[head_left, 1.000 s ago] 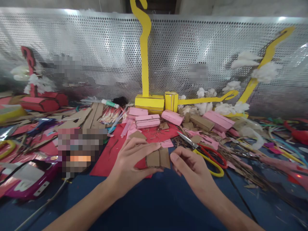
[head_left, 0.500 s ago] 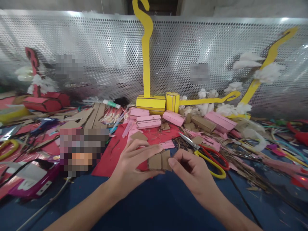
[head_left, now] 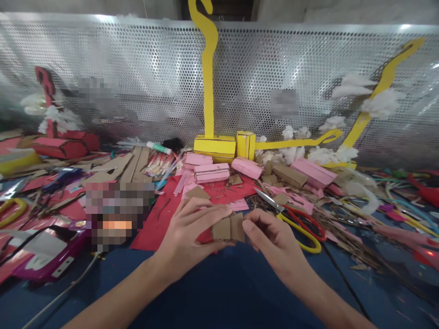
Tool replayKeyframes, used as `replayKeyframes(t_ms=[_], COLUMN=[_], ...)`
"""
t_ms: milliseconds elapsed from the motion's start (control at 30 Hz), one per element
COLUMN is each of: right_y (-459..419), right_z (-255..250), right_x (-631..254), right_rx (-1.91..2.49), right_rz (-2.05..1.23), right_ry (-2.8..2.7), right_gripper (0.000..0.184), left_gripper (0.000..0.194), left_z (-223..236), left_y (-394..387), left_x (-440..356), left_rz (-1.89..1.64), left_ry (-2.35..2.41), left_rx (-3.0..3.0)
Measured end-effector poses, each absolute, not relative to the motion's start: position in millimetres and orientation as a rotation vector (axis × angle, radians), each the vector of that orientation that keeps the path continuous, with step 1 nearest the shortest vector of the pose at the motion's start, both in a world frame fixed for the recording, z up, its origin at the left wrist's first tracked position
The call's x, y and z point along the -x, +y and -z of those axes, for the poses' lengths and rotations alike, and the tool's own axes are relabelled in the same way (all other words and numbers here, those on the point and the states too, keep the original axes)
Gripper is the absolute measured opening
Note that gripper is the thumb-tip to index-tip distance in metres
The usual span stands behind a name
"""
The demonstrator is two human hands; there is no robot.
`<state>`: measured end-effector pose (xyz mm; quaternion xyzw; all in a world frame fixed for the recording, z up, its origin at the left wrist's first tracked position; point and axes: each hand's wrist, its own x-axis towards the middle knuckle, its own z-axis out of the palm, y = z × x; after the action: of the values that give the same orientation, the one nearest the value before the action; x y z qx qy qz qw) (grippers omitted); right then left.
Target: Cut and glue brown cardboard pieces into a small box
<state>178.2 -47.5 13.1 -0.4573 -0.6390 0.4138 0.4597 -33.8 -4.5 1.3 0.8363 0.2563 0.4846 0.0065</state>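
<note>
A small brown cardboard piece (head_left: 222, 230), creased into panels, is held just above the blue tabletop in the middle of the head view. My left hand (head_left: 185, 235) grips it from the left, thumb below and fingers along the upper edge. At its right end, the panel sits at the pinched thumb and fingertips of my right hand (head_left: 276, 242); the contact is partly hidden by the fingers. Scissors (head_left: 298, 228) with red and yellow handles lie beyond my right hand, blades pointing to the back left. Under and behind my left hand spreads a red sheet (head_left: 151, 228).
Several pink boxes (head_left: 211, 173) and yellow hook-topped cardboard forms (head_left: 214, 148) stand at the back before a perforated metal panel (head_left: 147, 68). Cardboard scraps (head_left: 356, 246) litter the right. A purple device (head_left: 51, 265) with a cable lies left, near another pair of yellow-handled scissors (head_left: 13, 212).
My right thumb and fingertips have shifted slightly to the right along the end of the cardboard piece. My left hand keeps its grip almost unmoved.
</note>
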Motion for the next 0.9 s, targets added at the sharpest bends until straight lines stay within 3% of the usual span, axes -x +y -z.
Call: replayKeyframes(t_ms=[900], right_y=[-49.8], right_z=[-14.0], right_x=[-177.6], right_rx=[1.160], right_rz=[-1.033], right_ry=[-1.619], right_gripper=[0.041], left_gripper=[0.055], left_z=[2.1], left_y=[-4.5], left_x=[35.7], left_rz=[-1.510], left_ry=[0.762], left_rx=[-2.604])
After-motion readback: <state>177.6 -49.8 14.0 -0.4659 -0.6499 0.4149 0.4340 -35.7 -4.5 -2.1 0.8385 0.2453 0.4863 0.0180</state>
